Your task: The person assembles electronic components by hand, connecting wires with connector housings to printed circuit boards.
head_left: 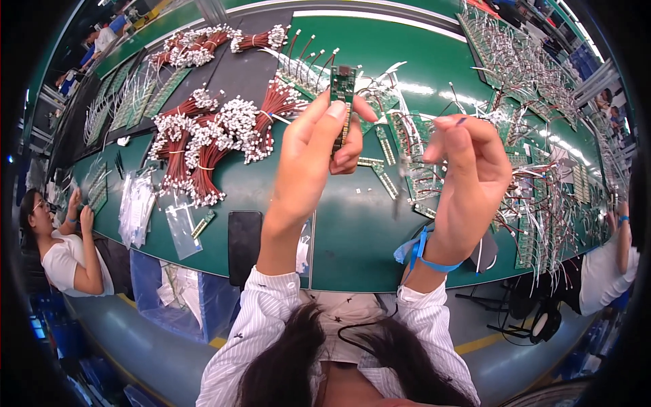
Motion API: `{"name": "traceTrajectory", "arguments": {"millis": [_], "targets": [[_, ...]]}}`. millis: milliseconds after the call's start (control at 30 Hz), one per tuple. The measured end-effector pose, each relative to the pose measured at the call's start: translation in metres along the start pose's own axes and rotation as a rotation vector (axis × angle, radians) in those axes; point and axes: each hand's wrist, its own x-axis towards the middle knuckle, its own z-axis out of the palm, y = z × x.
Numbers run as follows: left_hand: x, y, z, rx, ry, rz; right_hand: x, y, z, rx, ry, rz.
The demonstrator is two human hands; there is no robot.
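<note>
Both hands raised over green bench.
Left hand (319, 146) lifted, fingers pinching a narrow green circuit board (342, 102) upright above the bench (352, 230). Right hand (468, 176) raised beside it, fingertips pressed on a thin dark wire (460, 121).

Clear bags and a dark screen on the green bench

Clear plastic bags (137, 207) lie at nine o'clock, a smaller clear bag (182, 230) just beside them; a black, flat rectangular phone screen (244, 247) lies at seven o'clock near centre.
</note>
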Motion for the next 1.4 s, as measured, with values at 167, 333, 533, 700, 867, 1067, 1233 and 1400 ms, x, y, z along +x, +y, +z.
{"name": "traceTrajectory", "arguments": {"millis": [167, 333, 533, 700, 867, 1067, 1233, 1400], "targets": [[-0.003, 0.002, 0.004, 0.114, 0.037, 0.052, -0.001, 0.005, 0.001, -0.01, -0.125, 0.068], [-0.004, 0.002, 0.005, 0.084, 0.019, 0.09, -0.002, 0.007, 0.005, -0.031, -0.133, 0.089], [-0.002, -0.006, 0.01, 0.182, 0.176, 0.27, -0.005, 0.004, 0.006, -0.027, -0.159, 0.191], [-0.006, -0.002, 0.012, 0.092, 0.077, 0.153, -0.005, 0.003, 0.005, -0.042, -0.148, 0.169], [-0.004, -0.001, 0.007, 0.182, 0.082, 0.185, -0.004, 0.003, 0.008, -0.028, -0.176, 0.165], [-0.003, -0.003, 0.006, 0.205, 0.093, 0.221, -0.005, 0.003, 0.009, -0.063, -0.182, 0.171], [-0.004, -0.003, 0.008, 0.202, 0.086, 0.224, -0.005, 0.004, 0.009, -0.072, -0.18, 0.168], [-0.003, -0.006, 0.007, 0.195, 0.113, 0.27, -0.006, 0.003, 0.011, -0.094, -0.195, 0.202]]}}
